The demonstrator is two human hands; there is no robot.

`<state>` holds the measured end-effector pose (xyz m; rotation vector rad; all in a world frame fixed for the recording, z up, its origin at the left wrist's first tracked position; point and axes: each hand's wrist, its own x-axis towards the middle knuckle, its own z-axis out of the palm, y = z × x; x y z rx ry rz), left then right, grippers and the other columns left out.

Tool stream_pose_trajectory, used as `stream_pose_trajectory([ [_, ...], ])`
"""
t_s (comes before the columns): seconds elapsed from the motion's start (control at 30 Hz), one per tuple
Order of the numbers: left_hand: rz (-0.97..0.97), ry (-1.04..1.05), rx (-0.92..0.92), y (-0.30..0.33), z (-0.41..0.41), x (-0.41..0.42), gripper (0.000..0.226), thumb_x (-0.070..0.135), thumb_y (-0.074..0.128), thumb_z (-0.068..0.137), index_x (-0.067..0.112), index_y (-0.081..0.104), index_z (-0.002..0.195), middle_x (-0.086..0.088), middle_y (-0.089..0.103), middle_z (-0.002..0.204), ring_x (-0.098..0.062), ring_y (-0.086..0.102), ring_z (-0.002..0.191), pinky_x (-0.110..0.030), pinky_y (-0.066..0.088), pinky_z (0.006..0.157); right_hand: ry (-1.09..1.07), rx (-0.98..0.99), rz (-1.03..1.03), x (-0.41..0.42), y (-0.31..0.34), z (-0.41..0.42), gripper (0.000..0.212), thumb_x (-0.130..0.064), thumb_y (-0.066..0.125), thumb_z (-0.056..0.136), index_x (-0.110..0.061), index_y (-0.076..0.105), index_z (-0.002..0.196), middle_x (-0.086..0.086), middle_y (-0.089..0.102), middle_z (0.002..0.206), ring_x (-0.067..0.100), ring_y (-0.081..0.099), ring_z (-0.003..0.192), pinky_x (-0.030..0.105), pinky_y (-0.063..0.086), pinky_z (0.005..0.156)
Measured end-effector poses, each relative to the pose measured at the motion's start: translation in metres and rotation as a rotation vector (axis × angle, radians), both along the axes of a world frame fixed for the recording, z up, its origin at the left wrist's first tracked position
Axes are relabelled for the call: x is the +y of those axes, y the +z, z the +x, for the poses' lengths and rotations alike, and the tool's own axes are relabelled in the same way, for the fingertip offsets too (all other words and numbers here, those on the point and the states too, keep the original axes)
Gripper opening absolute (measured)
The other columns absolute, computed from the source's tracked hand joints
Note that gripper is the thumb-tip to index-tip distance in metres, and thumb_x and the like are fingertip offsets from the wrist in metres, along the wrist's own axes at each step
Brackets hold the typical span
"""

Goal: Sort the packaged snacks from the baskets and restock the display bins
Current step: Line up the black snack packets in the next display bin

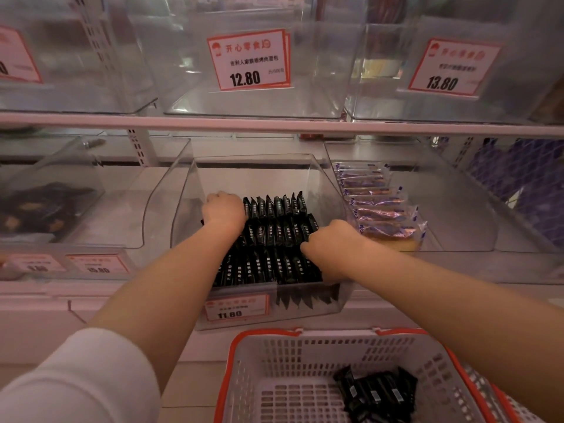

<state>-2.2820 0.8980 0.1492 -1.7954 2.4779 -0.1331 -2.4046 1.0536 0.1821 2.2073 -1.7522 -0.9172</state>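
Both my hands are inside the clear bin (pixel 331 178) on the lower shelf, among rows of black packets (pixel 274 239) standing on edge. My left hand (pixel 224 210) is at the left end of the back row, fingers curled down over the packets there; whether they actually grip one I cannot tell, as the fingertips are hidden. My right hand (pixel 331 244) is at the right end of the middle row, knuckles up and fingers curled against the packets, the grip itself out of sight. A price tag (pixel 236 308) reading 11.80 sits on the bin's front. Just right of the bin lies a row of blue-edged packets (pixel 378 203). Below, a white basket (pixel 305 355) with an orange rim holds a few more black packets (pixel 375 392).
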Motion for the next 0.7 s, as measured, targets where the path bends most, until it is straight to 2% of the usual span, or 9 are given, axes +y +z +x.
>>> stream_pose_trajectory([
  [0.07, -0.001, 0.023, -0.023, -0.001, 0.0, -0.004, 0.041, 0.024, 0.055, 0.093, 0.0, 0.047, 0.126, -0.019, 0.048, 0.128, -0.033, 0.045, 0.119, -0.037, 0.044, 0.09, 0.045, -0.009, -0.056, 0.002, -0.003, -0.004, 0.023, -0.016, 0.049, 0.091, -0.015, 0.054, 0.113, 0.003, 0.062, 0.112, 0.023, 0.058, 0.103, 0.032, 0.038, 0.075],
  [0.17, 0.039, 0.038, -0.026, 0.001, 0.002, -0.009, 0.033, 0.018, 0.058, 0.091, 0.003, 0.054, 0.119, -0.016, 0.054, 0.122, -0.031, 0.052, 0.113, -0.034, 0.046, 0.083, 0.044, -0.012, -0.036, -0.001, -0.002, -0.007, 0.022, -0.014, 0.048, 0.091, -0.015, 0.059, 0.111, 0.002, 0.063, 0.112, 0.023, 0.059, 0.104, 0.031, 0.039, 0.076],
  [0.23, 0.08, 0.075, 0.061, 0.003, 0.004, -0.01, 0.028, 0.017, 0.058, 0.09, 0.003, 0.055, 0.115, -0.015, 0.058, 0.118, -0.029, 0.056, 0.108, -0.033, 0.046, 0.077, 0.009, -0.031, -0.009, -0.005, 0.0, -0.007, 0.019, -0.017, 0.049, 0.093, -0.014, 0.06, 0.108, 0.003, 0.063, 0.11, 0.023, 0.06, 0.101, 0.032, 0.039, 0.074],
  [0.4, 0.078, 0.128, 0.335, 0.017, 0.008, -0.012, 0.028, 0.008, 0.044, 0.095, -0.004, 0.048, 0.12, -0.021, 0.054, 0.123, -0.037, 0.053, 0.112, -0.04, 0.045, 0.087, -0.101, -0.182, -0.091, -0.009, -0.001, -0.007, 0.021, -0.018, 0.048, 0.094, -0.012, 0.057, 0.112, 0.005, 0.06, 0.11, 0.026, 0.061, 0.097, 0.034, 0.046, 0.068],
  [0.57, 0.038, 0.141, 0.194, 0.026, 0.017, -0.008, 0.03, -0.002, 0.043, 0.09, -0.003, 0.045, 0.121, -0.021, 0.055, 0.121, -0.037, 0.055, 0.111, -0.04, 0.047, 0.084, -0.15, -0.302, -0.195, -0.016, -0.007, -0.006, 0.021, -0.012, 0.048, 0.094, -0.011, 0.056, 0.113, 0.007, 0.058, 0.112, 0.028, 0.061, 0.097, 0.036, 0.044, 0.064],
  [0.63, 0.023, 0.131, 0.095, 0.027, 0.019, -0.004, 0.032, -0.004, 0.045, 0.09, -0.004, 0.046, 0.122, -0.021, 0.054, 0.124, -0.036, 0.055, 0.112, -0.04, 0.047, 0.085, -0.144, -0.331, -0.209, -0.017, -0.01, -0.005, 0.021, -0.016, 0.047, 0.095, -0.012, 0.056, 0.113, 0.008, 0.059, 0.111, 0.029, 0.061, 0.096, 0.036, 0.044, 0.065],
  [0.7, -0.054, 0.087, 0.013, 0.026, 0.018, 0.0, 0.036, -0.004, 0.046, 0.089, -0.002, 0.044, 0.125, -0.019, 0.049, 0.127, -0.034, 0.051, 0.115, -0.037, 0.046, 0.08, -0.119, -0.406, -0.22, -0.015, -0.011, -0.005, 0.022, -0.026, 0.044, 0.097, -0.012, 0.056, 0.109, 0.008, 0.059, 0.106, 0.029, 0.06, 0.094, 0.035, 0.043, 0.064],
])
